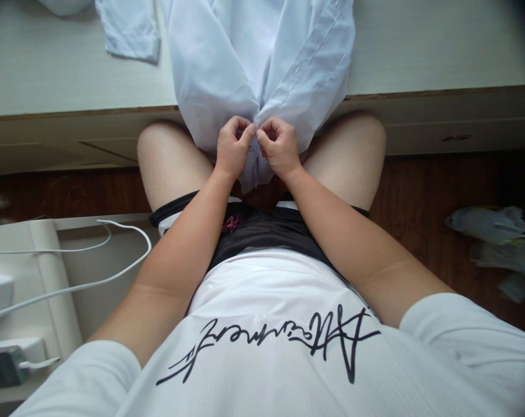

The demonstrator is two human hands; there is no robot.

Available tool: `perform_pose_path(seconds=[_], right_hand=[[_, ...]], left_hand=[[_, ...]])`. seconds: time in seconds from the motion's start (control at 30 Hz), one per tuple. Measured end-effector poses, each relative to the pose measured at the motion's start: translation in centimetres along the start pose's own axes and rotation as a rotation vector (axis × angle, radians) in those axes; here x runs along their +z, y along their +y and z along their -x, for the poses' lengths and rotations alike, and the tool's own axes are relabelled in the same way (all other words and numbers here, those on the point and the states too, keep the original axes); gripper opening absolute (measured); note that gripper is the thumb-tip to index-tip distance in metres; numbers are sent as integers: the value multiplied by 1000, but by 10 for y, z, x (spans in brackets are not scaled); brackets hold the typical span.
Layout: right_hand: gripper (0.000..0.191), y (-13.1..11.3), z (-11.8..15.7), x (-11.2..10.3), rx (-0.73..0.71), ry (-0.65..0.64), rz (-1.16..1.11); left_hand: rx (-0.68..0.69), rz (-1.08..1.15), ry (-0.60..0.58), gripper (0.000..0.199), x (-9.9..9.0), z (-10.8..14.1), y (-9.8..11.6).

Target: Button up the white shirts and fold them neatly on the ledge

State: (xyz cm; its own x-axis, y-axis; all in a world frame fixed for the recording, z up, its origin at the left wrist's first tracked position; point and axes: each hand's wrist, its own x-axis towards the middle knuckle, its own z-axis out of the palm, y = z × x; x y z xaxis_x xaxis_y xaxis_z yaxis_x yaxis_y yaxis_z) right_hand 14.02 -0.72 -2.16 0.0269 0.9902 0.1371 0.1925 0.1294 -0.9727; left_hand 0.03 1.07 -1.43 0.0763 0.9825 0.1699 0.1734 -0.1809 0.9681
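A light blue-white shirt (214,63) hangs over the edge of a pale table (418,52), its lower part between my knees. Both hands meet at the middle of the shirt, fingertips nearly touching. My left hand (235,145) pinches the fabric from the left side. On the right, my right hand (280,143) pinches the other edge of the cloth. Small buttons or holes run along the shirt's right front strip. Whatever lies between the fingertips is too small to make out. A short tail of cloth hangs below my hands.
At the lower left, a beige stand (54,272) carries a white cable (127,263) and a dark-screened device (2,368). Clear plastic bags (492,226) lie on the dark wooden floor (418,191) at the right. A shirt cuff (132,43) rests on the table.
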Motion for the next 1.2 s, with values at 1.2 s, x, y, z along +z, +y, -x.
perform_pose_path(seconds=[1.2], right_hand=[[44,-18,5,-4,-2,24,38]], left_hand=[[-84,57,-59,38,0,0,-1]])
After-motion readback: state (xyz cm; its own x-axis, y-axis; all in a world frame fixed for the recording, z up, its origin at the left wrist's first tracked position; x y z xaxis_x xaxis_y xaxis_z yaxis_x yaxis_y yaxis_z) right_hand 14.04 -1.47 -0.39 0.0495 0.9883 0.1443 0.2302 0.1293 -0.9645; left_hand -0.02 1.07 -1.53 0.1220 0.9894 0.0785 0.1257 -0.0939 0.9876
